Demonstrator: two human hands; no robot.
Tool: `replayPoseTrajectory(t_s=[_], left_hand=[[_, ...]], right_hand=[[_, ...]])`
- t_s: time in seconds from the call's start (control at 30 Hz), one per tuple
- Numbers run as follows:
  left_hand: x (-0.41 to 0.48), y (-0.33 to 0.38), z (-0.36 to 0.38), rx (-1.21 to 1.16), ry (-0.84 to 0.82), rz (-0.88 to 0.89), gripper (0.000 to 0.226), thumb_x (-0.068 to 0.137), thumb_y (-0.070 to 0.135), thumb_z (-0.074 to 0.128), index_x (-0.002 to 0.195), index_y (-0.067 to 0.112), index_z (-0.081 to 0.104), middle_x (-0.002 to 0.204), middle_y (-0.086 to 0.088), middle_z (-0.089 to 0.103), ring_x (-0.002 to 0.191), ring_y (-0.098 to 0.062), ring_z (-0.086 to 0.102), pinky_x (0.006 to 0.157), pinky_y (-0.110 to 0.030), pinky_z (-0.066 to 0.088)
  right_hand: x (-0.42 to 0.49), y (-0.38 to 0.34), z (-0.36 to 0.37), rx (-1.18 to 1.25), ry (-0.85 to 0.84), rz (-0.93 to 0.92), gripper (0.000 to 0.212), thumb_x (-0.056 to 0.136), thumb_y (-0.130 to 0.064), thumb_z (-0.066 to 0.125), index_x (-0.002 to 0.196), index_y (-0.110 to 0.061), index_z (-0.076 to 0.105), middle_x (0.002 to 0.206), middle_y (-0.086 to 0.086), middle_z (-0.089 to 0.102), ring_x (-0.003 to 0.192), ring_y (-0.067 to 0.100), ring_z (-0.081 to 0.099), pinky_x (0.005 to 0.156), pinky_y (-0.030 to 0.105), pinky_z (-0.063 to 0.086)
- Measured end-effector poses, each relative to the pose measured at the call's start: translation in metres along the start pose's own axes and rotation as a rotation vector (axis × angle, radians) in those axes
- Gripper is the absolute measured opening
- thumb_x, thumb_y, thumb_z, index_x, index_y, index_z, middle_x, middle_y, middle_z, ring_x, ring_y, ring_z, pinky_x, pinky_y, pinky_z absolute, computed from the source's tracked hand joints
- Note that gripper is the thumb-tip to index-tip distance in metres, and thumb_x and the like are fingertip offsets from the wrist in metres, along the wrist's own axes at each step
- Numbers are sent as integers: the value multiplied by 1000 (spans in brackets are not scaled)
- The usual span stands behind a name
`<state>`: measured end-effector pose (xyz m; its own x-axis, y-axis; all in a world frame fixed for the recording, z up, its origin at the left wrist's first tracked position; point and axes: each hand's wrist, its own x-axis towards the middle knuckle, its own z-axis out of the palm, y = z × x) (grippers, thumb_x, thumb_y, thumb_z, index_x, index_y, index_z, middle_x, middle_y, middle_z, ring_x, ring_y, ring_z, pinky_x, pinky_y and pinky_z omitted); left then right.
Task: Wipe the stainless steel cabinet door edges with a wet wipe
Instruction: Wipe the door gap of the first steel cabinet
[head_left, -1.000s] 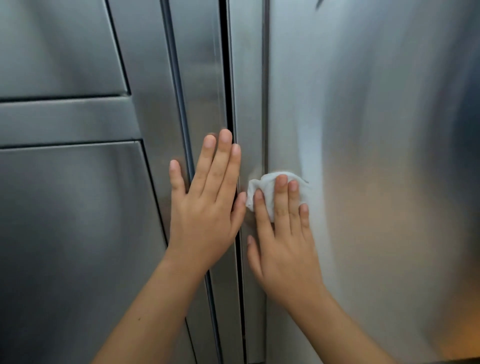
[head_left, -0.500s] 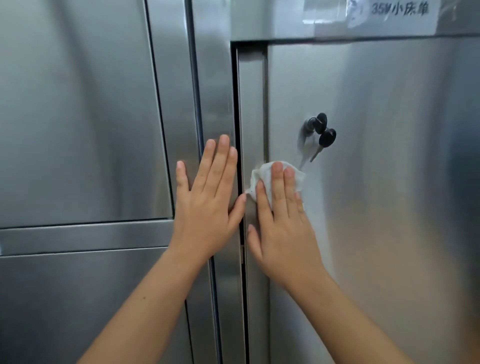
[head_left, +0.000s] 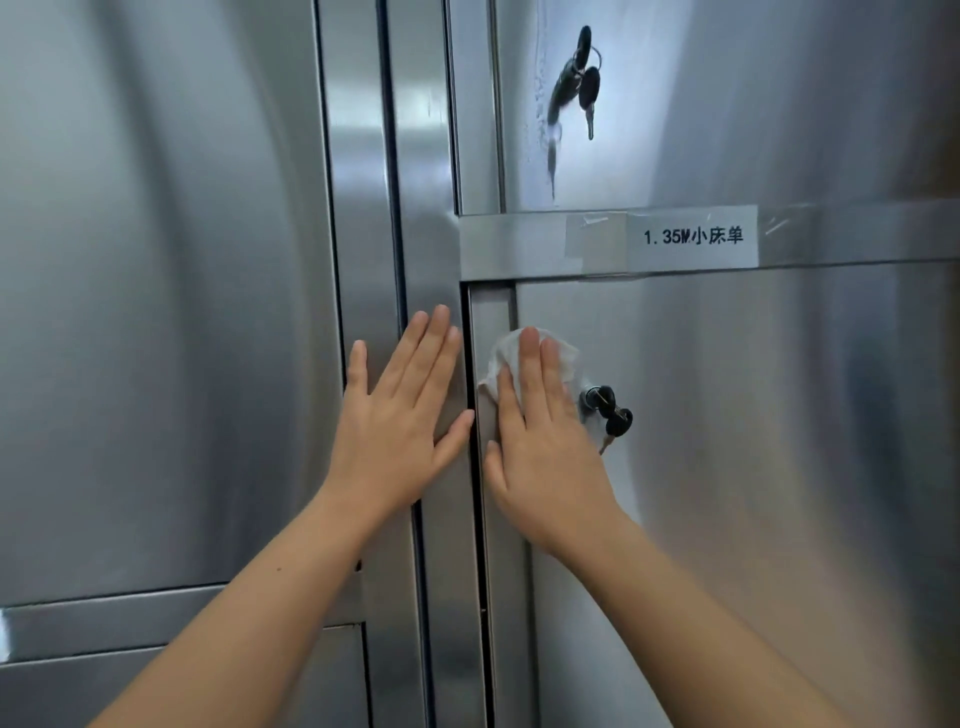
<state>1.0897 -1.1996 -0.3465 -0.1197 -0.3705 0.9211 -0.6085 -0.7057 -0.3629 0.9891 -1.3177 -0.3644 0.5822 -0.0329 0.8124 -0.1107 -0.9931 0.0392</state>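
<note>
1. The right hand (head_left: 545, 452) lies flat on the lower right cabinet door (head_left: 753, 493). Its fingers are straight and press the wet wipe (head_left: 569, 358) against the steel. The grip is not curled round the wipe, which is only pinned under the fingers.
2. The wipe sits near the door's top left corner, and its left corner laps onto the narrow door edge strip (head_left: 492, 317).
3. The left hand (head_left: 400, 410) is spread flat with nothing in its grip. It rests on the frame post (head_left: 431, 249), across the dark gap (head_left: 475, 545) from the door.
4. The edge strip runs up and down, and most of it lies just left of the wipe and below it. The right hand is nearer and already carries the wipe.
5. The next move probably calls for a small shift left, then a stroke along that vertical line.
6. The keys (head_left: 605, 410) hang in the lock just beside the right hand's outer side and could snag the wipe.
</note>
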Motion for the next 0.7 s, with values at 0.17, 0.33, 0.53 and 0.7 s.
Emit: replayPoseTrajectory(t_s=[0.17,0.33,0.53,0.7], left_hand=[[-4,-4,3,-6,50,-23,57,92,33,34,142,6,31,150,-10,26,138,-17,24,110,-51,17],[-4,-4,3,-34,56,-38,55,91,28,34,141,5,33,149,-10,28,138,-19,25,110,-48,16],[-5,-3,4,-42,69,-50,54,92,26,34,141,5,35,149,-10,30,137,-20,27,110,-49,18],[-6,-2,3,-27,63,-57,53,92,26,32,140,4,36,148,-10,31,137,-19,26,110,-48,16]], right_hand=[[7,3,-1,85,45,-41,76,94,-28,39,142,-15,-19,138,1,-45,125,11,-47,101,21,-30],[19,-1,-5,219,134,-93,73,93,-26,41,142,-13,-12,142,-1,-36,135,12,-33,110,24,-18],[34,-1,-11,195,116,-187,72,96,-30,38,138,-18,-19,143,-1,-34,134,12,-35,107,21,-23],[36,-3,-5,8,96,-138,68,95,-49,21,134,-20,-27,142,2,-35,129,16,-40,103,28,-29]])
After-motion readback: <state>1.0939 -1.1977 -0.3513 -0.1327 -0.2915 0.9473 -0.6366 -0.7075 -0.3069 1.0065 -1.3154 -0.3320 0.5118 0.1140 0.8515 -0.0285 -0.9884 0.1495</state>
